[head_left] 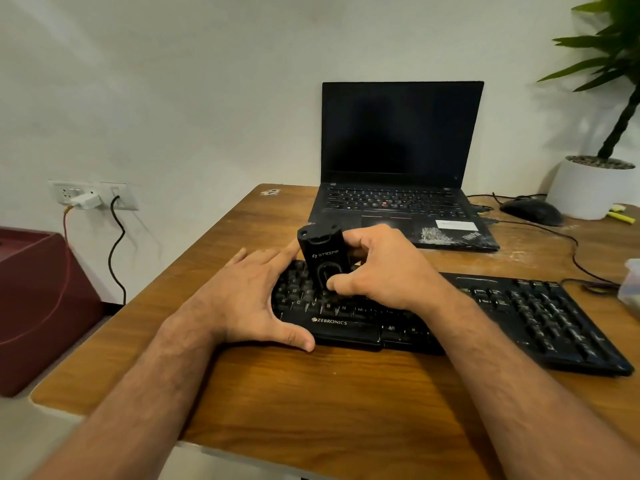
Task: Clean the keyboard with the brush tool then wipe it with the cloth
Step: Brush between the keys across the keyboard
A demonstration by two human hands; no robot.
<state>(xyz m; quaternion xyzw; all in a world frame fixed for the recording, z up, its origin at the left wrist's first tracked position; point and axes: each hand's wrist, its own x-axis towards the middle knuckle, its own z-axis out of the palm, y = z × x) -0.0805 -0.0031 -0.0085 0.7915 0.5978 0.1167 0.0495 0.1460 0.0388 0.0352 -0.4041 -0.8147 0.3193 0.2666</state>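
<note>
Farther back, at the right edge, a white pot (585, 192) holds a green plant (620, 64) set in gravel. Nearer, the black keyboard (485, 317) lies across the wooden desk (311, 393), in front of an open laptop (398, 168) with a dark screen. The left hand (249, 296) lies flat over the keyboard's left end, fingers straight, thumb at its front edge. The right hand (384, 268) grips the black brush tool (323, 259), standing upright on the keys, thumb curled on its front.
</note>
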